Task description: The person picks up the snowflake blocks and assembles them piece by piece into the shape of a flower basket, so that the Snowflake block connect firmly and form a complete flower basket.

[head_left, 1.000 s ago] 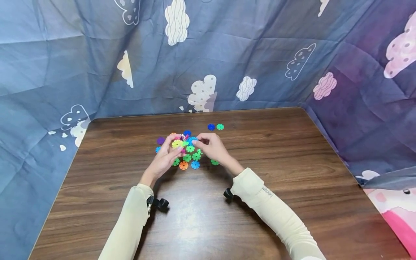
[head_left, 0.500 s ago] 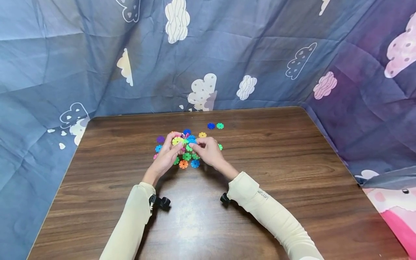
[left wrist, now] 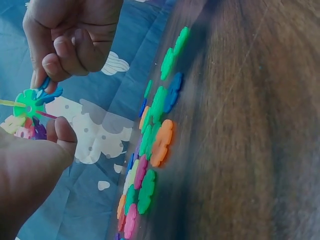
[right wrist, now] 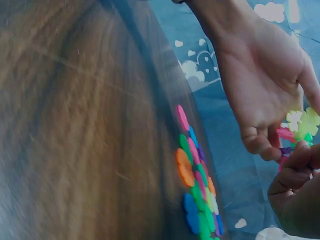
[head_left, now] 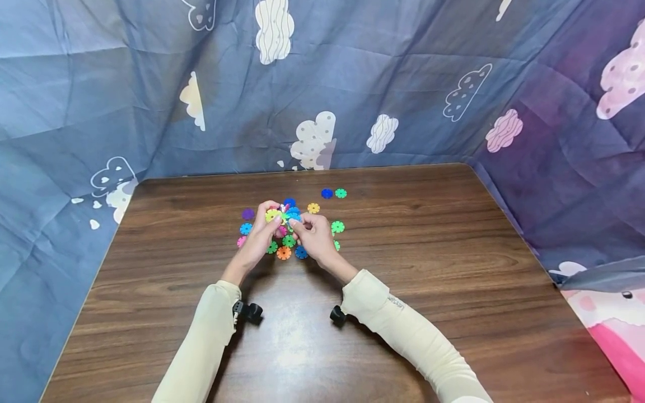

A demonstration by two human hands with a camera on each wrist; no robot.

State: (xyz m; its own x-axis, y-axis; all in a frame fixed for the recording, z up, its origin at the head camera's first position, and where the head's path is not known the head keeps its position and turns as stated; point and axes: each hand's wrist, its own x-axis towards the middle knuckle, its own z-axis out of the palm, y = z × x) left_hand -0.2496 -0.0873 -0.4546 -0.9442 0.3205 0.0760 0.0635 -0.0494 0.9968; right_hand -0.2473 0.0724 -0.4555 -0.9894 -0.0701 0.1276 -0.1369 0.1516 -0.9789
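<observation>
Left hand (head_left: 257, 235) grips a joined disc cluster (left wrist: 22, 100); right hand (head_left: 318, 237) pinches a blue disc (left wrist: 52, 95) (seemingly attached).

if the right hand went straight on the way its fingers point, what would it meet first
Past the blue piece it holds, the right hand would probably meet the green disc of the joined cluster first, with the left hand beyond; depth is hard to judge.

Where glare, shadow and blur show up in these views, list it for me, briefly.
Head view: a white patch of glare on the near part of the tabletop; left wrist view: dim and bluish, the orange disc soft-edged; right wrist view: also dim, with dark shadow streaks across the tabletop and its grain smeared.
</observation>
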